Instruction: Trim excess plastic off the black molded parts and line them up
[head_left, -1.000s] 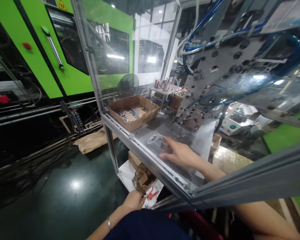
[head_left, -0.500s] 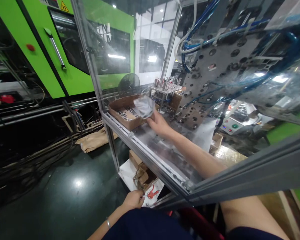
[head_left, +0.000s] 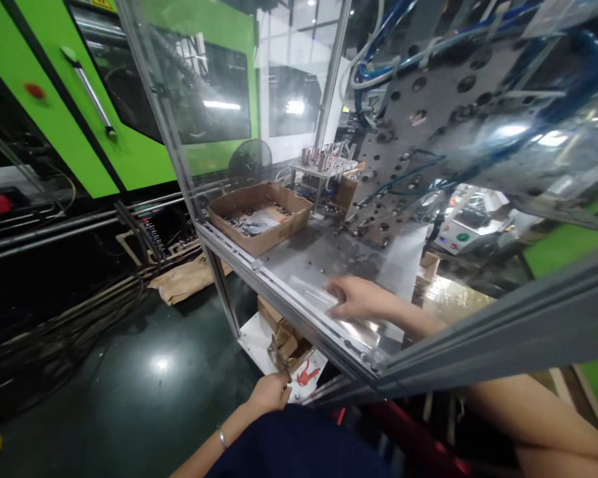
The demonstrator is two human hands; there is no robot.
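My right hand (head_left: 356, 299) is inside the clear-walled enclosure, low over its metal floor (head_left: 299, 269), with fingers curled. A shiny, see-through strip (head_left: 311, 292) lies at the fingertips; I cannot tell whether it is held. Farther back, a crumpled grey-white cloth-like piece (head_left: 260, 223) rests in a shallow cardboard box (head_left: 274, 238) among many small metal parts. My left hand (head_left: 270, 393) is closed beside the lower white shelf (head_left: 252, 338), its fingers bent inward; what they hold, if anything, is hidden. A red air gun (head_left: 307, 375) lies just right of it.
A metal frame rail (head_left: 289, 302) runs between my hands. To the right inside hangs a drilled metal plate (head_left: 403, 153) with blue hoses (head_left: 363, 99). A small fixture stand (head_left: 313, 169) is behind the box. Green machinery (head_left: 92, 119) stands at the left.
My right hand has let go of the crumpled grey-white piece, which now lies in the cardboard box. The hand has drawn back toward me and lower. My left hand has stayed nearly in place.
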